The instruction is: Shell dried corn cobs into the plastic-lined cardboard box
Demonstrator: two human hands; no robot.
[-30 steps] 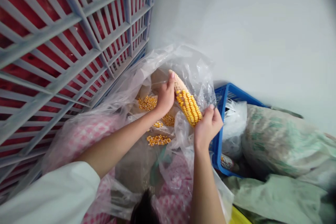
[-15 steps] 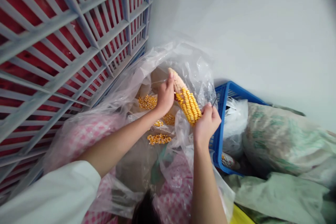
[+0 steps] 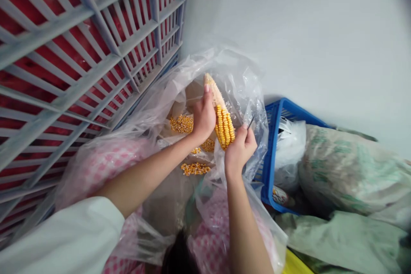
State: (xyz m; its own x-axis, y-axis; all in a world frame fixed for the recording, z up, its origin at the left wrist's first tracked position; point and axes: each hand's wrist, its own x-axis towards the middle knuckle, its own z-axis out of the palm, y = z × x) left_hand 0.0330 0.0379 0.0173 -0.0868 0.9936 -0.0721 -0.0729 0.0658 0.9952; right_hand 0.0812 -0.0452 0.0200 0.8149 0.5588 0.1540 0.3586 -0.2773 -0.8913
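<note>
Held tilted over a clear plastic bag [image 3: 236, 66] is a corn cob [image 3: 224, 125], its upper part stripped pale and its lower part covered in yellow kernels. My left hand [image 3: 204, 117] is closed around the upper half, thumb along the bare part. At the cob's lower right end, my right hand [image 3: 240, 150] is closed with a thin dark tool [image 3: 251, 122] sticking out past the thumb; the rest of the tool is hidden in the fingers. Beneath the hands, loose corn kernels [image 3: 195, 168] lie in small heaps in the bag.
A tall grey slatted crate [image 3: 118, 53] with red contents rises at left. To the right stands a blue plastic basket [image 3: 269, 167] beside a stuffed woven sack [image 3: 340, 167] and greenish cloth [image 3: 340, 239]. Pink checked fabric [image 3: 111, 165] shows through the plastic. A pale wall [image 3: 305, 38] stands behind.
My right hand has moved left and slightly down, closer to my left hand. The cob has turned to a steeper angle, its bare tip shifting slightly up and left.
</note>
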